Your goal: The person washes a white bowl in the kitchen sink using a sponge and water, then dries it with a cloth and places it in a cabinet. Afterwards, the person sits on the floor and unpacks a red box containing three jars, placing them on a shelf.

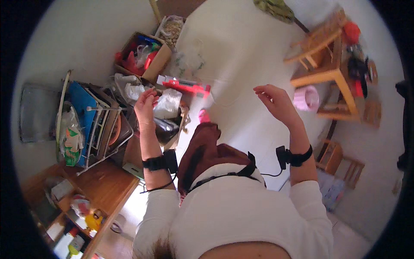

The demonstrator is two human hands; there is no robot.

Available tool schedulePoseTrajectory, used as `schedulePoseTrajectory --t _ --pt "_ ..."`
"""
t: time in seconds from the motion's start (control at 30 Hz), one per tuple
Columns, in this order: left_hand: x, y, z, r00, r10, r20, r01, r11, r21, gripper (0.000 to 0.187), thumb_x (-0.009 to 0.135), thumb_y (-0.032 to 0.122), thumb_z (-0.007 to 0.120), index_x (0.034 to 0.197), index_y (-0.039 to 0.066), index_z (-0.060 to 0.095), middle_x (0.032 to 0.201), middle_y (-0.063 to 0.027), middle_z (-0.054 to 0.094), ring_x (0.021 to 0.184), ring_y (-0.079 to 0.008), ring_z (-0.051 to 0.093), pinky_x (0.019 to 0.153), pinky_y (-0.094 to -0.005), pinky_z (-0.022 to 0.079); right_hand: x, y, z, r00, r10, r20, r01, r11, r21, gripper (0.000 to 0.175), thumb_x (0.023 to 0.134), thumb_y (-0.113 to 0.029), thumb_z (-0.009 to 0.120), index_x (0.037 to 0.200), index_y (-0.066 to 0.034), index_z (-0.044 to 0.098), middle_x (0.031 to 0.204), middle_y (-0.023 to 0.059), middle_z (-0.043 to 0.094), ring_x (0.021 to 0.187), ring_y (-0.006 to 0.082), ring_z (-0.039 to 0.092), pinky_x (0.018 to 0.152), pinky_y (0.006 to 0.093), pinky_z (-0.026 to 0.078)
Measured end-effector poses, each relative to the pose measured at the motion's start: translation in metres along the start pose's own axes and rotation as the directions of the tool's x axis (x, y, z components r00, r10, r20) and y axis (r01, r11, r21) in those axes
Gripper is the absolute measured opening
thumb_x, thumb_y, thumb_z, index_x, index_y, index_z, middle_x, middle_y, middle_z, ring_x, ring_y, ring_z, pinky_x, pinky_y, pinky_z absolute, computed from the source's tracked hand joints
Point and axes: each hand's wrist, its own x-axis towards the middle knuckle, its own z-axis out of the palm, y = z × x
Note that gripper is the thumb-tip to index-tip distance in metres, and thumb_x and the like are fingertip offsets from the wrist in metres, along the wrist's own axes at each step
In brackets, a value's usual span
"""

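Both hands are raised in front of me with nothing in them. My left hand [146,105], fingers loosely bent, is in line with a box of plastic bags and a silvery pouch [168,103]; whether it touches them I cannot tell. My right hand [273,100] hangs over the pale floor, thumb and fingers apart, left of a pink bin [306,98]. Each forearm wears a black strap with a small device and a cable. A pink shoe [204,116] shows below my dark red trousers.
At left stand a cardboard box [158,61] of bags, a white wire rack [106,139] holding boards, and a wooden shelf unit [100,181]. A red and white item [186,86] lies past my left hand. At right are a wooden table [333,76] and chair [315,47].
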Motion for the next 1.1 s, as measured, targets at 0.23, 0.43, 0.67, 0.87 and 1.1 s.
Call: schedulePoseTrajectory --t 0.23,0.43,0.67,0.87,1.1 --pt "0.069 0.033 0.067 0.992 0.000 -0.130 -0.011 0.996 -0.089 0.029 0.095 0.005 0.057 0.123 -0.002 0.062 0.109 -0.0089 0.069 0.087 -0.0138 0.068 0.077 -0.0248 0.054 0.192 0.028 -0.054 0.959 -0.234 0.161 0.250 0.964 -0.088 0.019 0.094 -0.005 0.061 0.113 -0.0027 0.067 0.093 0.0096 0.067 0.079 0.0181 0.064 0.072 0.0292 0.052" --pt "0.104 0.003 0.107 0.901 -0.052 -0.430 0.017 0.996 -0.084 0.030 0.096 0.004 0.055 0.124 0.001 0.063 0.107 -0.0080 0.070 0.088 -0.0142 0.068 0.079 -0.0257 0.053 0.367 0.087 -0.033 0.869 -0.269 0.415 0.319 0.946 -0.054 0.020 0.090 -0.009 0.068 0.110 -0.0043 0.069 0.092 0.0081 0.068 0.074 0.0184 0.063 0.068 0.0301 0.052" --pt "0.103 -0.053 0.242 0.702 -0.316 -0.638 0.187 0.947 -0.263 0.030 0.096 0.018 0.063 0.124 0.006 0.064 0.110 -0.0083 0.071 0.091 -0.0182 0.069 0.078 -0.0301 0.054 0.519 0.175 -0.020 0.666 -0.386 0.638 0.555 0.828 -0.078 0.018 0.085 -0.020 0.073 0.084 -0.0056 0.063 0.083 0.0066 0.065 0.075 0.0242 0.066 0.067 0.0368 0.053" --pt "0.113 -0.028 0.322 0.658 -0.339 -0.672 0.128 0.930 -0.344 0.031 0.098 0.013 0.057 0.127 0.004 0.062 0.115 -0.0084 0.069 0.096 -0.0180 0.068 0.082 -0.0304 0.053 0.613 0.174 -0.045 0.568 -0.375 0.733 0.620 0.780 -0.081 0.017 0.087 -0.020 0.071 0.082 -0.0053 0.062 0.080 0.0068 0.065 0.073 0.0252 0.065 0.066 0.0382 0.052" --pt "0.100 0.009 0.326 0.466 -0.222 -0.856 -0.167 0.928 -0.332 0.029 0.097 0.007 0.055 0.124 0.003 0.063 0.113 -0.0091 0.070 0.092 -0.0172 0.068 0.080 -0.0296 0.053 0.709 0.026 -0.011 0.385 -0.675 0.629 0.859 0.511 0.022 0.025 0.089 -0.024 0.068 0.078 -0.0053 0.057 0.077 0.0072 0.062 0.070 0.0260 0.063 0.062 0.0395 0.050"
